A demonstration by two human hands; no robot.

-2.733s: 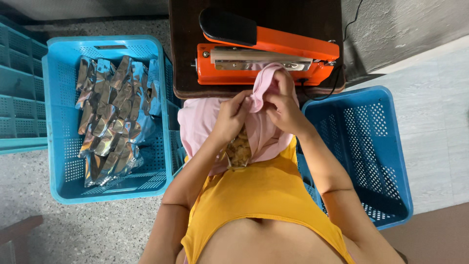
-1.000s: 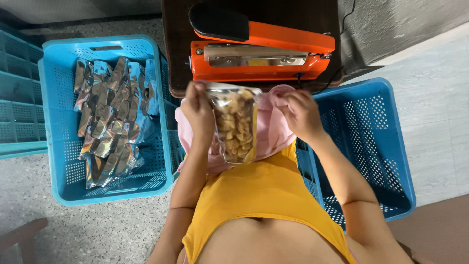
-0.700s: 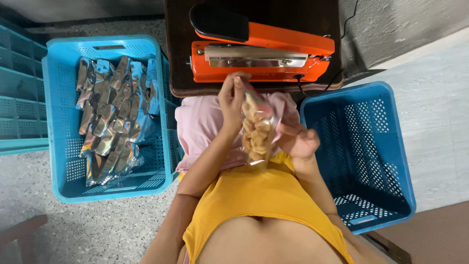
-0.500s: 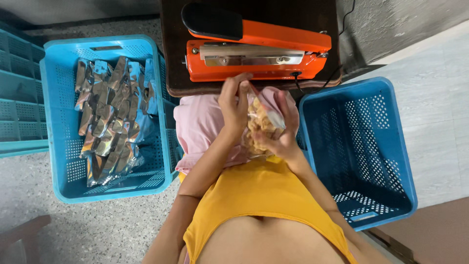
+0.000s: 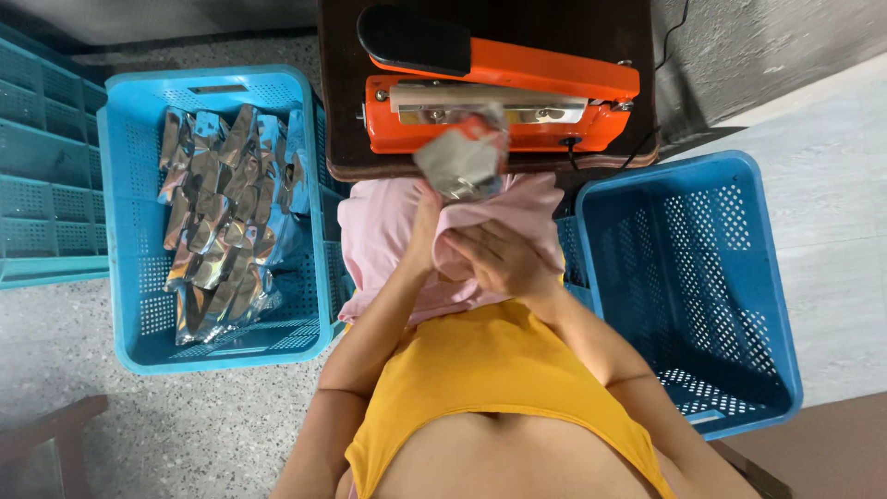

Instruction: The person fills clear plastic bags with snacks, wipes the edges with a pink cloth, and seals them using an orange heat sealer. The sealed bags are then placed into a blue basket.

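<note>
Just near of the orange sealer (image 5: 499, 102), your left hand (image 5: 427, 211) is gripping the foil pouch (image 5: 462, 162) upright; your right hand (image 5: 499, 259) is resting open, empty.

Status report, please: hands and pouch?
Left hand lifts blurred silver pouch toward orange heat sealer. Right hand on pink cloth. Nothing between.

Left hand (image 5: 427, 208) is up, fingers pinched shut on something – forearm angled inward. Right hand (image 5: 499, 259) rests flat, fingers loosely spread.
</note>
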